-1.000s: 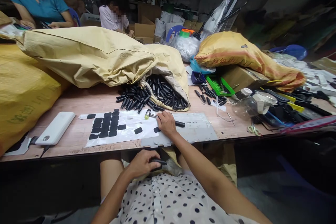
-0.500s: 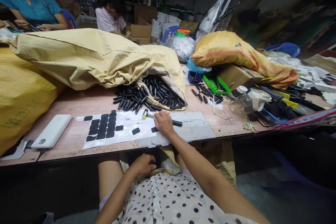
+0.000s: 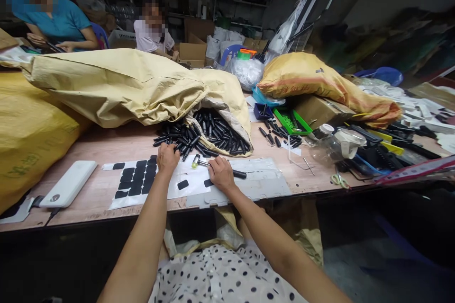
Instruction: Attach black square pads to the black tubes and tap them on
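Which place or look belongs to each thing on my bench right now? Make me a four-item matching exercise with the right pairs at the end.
Things:
1. left hand
2. hammer
3. tray
4. scissors

Places and looks:
A. under the right hand
B. near the front edge of the table, toward the right
C. at the pile of black pieces
D. bright green, beside a cardboard box

Right pairs: 1-C, 2-A, 3-D, 4-B

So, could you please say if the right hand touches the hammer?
Touching: the head view shows the right hand on the hammer, covering its middle.
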Demonstrator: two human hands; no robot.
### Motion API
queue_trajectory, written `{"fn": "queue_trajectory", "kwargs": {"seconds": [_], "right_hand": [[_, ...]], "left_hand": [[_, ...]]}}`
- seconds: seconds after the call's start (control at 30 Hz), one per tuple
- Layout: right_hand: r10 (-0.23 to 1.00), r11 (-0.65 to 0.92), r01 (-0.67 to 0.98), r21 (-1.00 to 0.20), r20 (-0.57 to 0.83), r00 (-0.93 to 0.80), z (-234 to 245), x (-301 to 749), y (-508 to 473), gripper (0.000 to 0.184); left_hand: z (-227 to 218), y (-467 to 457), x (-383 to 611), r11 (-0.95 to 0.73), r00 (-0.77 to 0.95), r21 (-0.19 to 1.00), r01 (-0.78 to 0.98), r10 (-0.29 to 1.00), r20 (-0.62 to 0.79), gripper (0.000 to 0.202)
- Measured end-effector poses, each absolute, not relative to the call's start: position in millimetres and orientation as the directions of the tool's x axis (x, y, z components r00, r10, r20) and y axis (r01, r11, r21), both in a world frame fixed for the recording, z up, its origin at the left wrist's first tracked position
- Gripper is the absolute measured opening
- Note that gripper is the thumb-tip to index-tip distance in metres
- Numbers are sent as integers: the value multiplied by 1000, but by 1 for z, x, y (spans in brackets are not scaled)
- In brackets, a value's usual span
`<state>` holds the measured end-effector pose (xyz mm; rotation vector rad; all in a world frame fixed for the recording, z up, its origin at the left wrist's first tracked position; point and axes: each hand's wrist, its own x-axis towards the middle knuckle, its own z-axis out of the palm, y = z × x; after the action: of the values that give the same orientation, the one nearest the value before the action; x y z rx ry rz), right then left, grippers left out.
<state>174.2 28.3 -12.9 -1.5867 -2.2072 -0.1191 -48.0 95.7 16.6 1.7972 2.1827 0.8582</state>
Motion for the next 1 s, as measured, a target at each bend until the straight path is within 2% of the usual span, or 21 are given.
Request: {"fn": "queue_trajectory", "kwargs": {"seconds": [0.17, 0.4, 0.47, 0.6, 0.7, 0.83, 1.0], "right_hand": [[879, 352, 918, -183, 403, -256, -15, 175, 28, 20], [894, 343, 921, -186, 367, -259, -11, 177, 28, 20], [899, 338, 922, -188, 356, -257, -9, 177, 28, 20], [898, 341, 922, -186, 354, -261, -9, 177, 28, 21], [894, 344, 922, -181, 363, -262, -10, 177, 28, 21], [889, 344, 924, -166, 373, -264, -12, 176, 29, 20], [884, 346, 926, -151, 383, -268, -13, 177, 29, 20]], "left_hand": [[13, 90, -50, 67, -209, 494, 867, 948, 238, 9], [25, 42, -49, -95, -63, 492, 866, 953, 295, 17], [26, 38, -47, -97, -56, 496, 863, 957, 285, 17], [24, 46, -50, -111, 9, 476, 873, 977, 211, 29], [23, 51, -52, -151, 86, 461, 874, 983, 159, 24], [23, 40, -49, -146, 61, 500, 854, 981, 182, 15], [18, 22, -44, -31, -16, 509, 860, 996, 88, 16]]}}
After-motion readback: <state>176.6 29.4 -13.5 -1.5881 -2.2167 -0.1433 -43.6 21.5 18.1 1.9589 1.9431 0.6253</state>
